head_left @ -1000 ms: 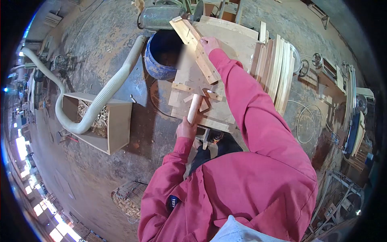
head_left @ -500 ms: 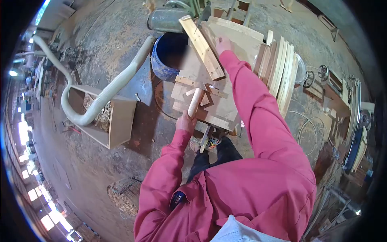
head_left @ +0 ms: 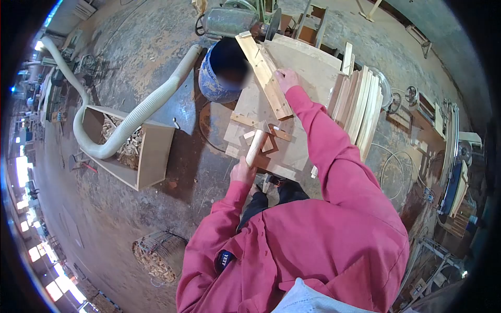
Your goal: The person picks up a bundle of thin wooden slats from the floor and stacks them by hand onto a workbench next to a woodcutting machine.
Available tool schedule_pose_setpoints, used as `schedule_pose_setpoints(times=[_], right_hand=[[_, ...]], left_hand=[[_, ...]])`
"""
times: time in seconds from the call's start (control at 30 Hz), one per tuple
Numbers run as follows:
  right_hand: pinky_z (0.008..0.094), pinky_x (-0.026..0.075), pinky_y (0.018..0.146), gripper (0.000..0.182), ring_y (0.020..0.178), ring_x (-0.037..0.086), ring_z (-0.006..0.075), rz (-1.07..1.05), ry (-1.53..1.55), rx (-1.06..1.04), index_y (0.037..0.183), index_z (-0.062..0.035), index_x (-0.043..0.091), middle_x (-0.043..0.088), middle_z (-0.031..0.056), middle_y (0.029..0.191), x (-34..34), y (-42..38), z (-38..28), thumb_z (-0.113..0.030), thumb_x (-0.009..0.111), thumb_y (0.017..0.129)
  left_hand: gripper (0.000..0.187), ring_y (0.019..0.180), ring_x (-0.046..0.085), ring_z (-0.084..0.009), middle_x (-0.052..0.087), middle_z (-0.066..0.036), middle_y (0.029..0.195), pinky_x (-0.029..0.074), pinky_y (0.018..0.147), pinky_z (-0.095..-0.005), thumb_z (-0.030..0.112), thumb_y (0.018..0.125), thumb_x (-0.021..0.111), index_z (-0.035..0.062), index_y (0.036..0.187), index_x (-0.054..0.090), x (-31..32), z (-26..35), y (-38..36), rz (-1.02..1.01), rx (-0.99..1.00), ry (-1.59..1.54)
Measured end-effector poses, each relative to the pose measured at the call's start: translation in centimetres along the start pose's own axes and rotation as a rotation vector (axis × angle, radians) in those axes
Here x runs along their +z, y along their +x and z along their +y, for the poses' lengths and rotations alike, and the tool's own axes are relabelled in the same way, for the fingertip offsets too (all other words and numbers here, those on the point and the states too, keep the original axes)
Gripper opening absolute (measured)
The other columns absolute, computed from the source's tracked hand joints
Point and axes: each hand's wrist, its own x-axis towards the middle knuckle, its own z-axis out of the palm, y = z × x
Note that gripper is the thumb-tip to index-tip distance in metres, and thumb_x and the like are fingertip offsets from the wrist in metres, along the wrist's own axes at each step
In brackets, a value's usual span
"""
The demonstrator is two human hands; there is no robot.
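My left hand [head_left: 242, 171] is closed around the near end of a short pale wooden stick [head_left: 254, 147]. The stick's far end meets small wooden blocks [head_left: 269, 142] fixed on the worktable [head_left: 237, 145]; a small greyish part there is too blurred to name. My right hand [head_left: 287, 80], fingers curled, is at the right edge of a long yellowish wooden board [head_left: 267, 78] with dark round spots along it. This board lies slantwise across the worktable, its far end beside a blue bucket [head_left: 209, 83].
Long wooden strips [head_left: 357, 104] are stacked at the table's right side. On the left, a pale flexible hose [head_left: 138, 117] runs into a box of wood scraps [head_left: 156, 156]. Below lies a wire basket of offcuts [head_left: 156, 258]. A green-grey machine [head_left: 229, 21] stands beyond the table.
The whole view has shifted, so the table sits lower in the frame. My right hand has come closer against the long board's edge. My left hand keeps holding the stick.
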Motion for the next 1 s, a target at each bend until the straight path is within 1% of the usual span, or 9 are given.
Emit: schedule_pose_setpoints(times=[0.07,0.13,0.23,0.47,0.53,0.77,0.87,0.93,1.0], right_hand=[[0.0434,0.05,0.094,0.033,0.104,0.066,0.0381,-0.005,0.049,-0.003,0.113,-0.007,0.074,0.07,0.0236,0.108,1.0,1.1,-0.3,-0.032,0.064,0.094],[0.0454,0.05,0.091,0.029,0.101,0.065,0.0406,-0.002,0.095,0.022,0.108,-0.0094,0.076,0.069,0.0227,0.105,1.3,1.9,-1.3,-0.031,0.063,0.094],[0.0447,0.05,0.091,0.028,0.101,0.066,0.0402,-0.014,0.188,0.078,0.107,-0.0096,0.077,0.069,0.0238,0.104,2.0,3.2,-2.1,-0.031,0.064,0.094],[0.0463,0.05,0.091,0.027,0.101,0.065,0.0408,0.044,0.167,0.032,0.109,-0.0102,0.076,0.069,0.0241,0.104,4.0,5.1,0.1,-0.029,0.064,0.093],[0.0422,0.054,0.086,0.032,0.093,0.071,0.0377,0.114,0.071,-0.08,0.107,-0.0027,0.075,0.072,0.024,0.098,3.2,5.8,-0.1,-0.03,0.065,0.093],[0.0418,0.053,0.086,0.029,0.094,0.07,0.0376,0.03,0.213,0.014,0.105,-0.0029,0.076,0.072,0.0231,0.099,1.3,9.3,-0.4,-0.027,0.064,0.093],[0.0415,0.053,0.087,0.027,0.094,0.07,0.0373,0.033,0.155,0.017,0.104,-0.0053,0.077,0.073,0.0216,0.099,0.8,10.5,-0.1,-0.027,0.064,0.093],[0.0415,0.054,0.086,0.026,0.093,0.071,0.0357,0.063,0.005,0.015,0.103,-0.008,0.078,0.074,0.0184,0.099,-0.2,11.1,-0.4,-0.027,0.065,0.092],[0.0419,0.054,0.086,0.025,0.092,0.071,0.0343,0.058,-0.018,0.038,0.102,-0.0093,0.078,0.075,0.0164,0.099,-1.0,11.8,-0.5,-0.028,0.065,0.092]], left_hand=[[0.038,0.082,0.068,-0.0471,0.069,-0.027,0.084,0.055,0.072,-0.0561,0.03,0.084,0.073,0.0041,0.102,0.052,-0.5,0.0,-0.9,-0.018,0.008,-0.009],[0.038,0.083,0.068,-0.0469,0.069,-0.027,0.084,0.055,0.072,-0.056,0.03,0.083,0.073,0.0042,0.102,0.052,-0.7,0.0,-1.1,-0.028,0.0,-0.009],[0.038,0.083,0.068,-0.0466,0.069,-0.027,0.084,0.055,0.072,-0.0558,0.029,0.083,0.074,0.0043,0.103,0.052,-0.6,0.0,-1.3,-0.035,-0.019,-0.007],[0.036,0.084,0.067,-0.0473,0.069,-0.027,0.085,0.053,0.072,-0.0556,0.029,0.084,0.071,0.0036,0.104,0.055,-0.6,0.8,-0.2,-0.017,-0.029,-0.012],[0.038,0.084,0.068,-0.0469,0.069,-0.027,0.085,0.054,0.073,-0.0554,0.029,0.084,0.073,0.0034,0.104,0.054,-0.4,1.1,0.4,-0.012,-0.009,-0.001],[0.039,0.085,0.068,-0.0463,0.07,-0.026,0.085,0.054,0.074,-0.0554,0.028,0.082,0.075,0.0036,0.104,0.054,0.0,3.1,3.8,0.008,0.015,0.016],[0.039,0.085,0.068,-0.0464,0.07,-0.026,0.086,0.054,0.074,-0.0555,0.028,0.082,0.075,0.004,0.104,0.054,-0.1,4.1,4.8,0.02,0.028,0.013],[0.038,0.085,0.068,-0.0466,0.07,-0.026,0.086,0.054,0.074,-0.0556,0.029,0.082,0.075,0.0042,0.103,0.055,-0.2,4.9,5.4,0.041,0.029,0.004],[0.038,0.085,0.068,-0.0469,0.069,-0.026,0.086,0.054,0.074,-0.0557,0.029,0.082,0.075,0.0043,0.103,0.055,-0.5,5.7,5.9,0.066,0.033,-0.006]])
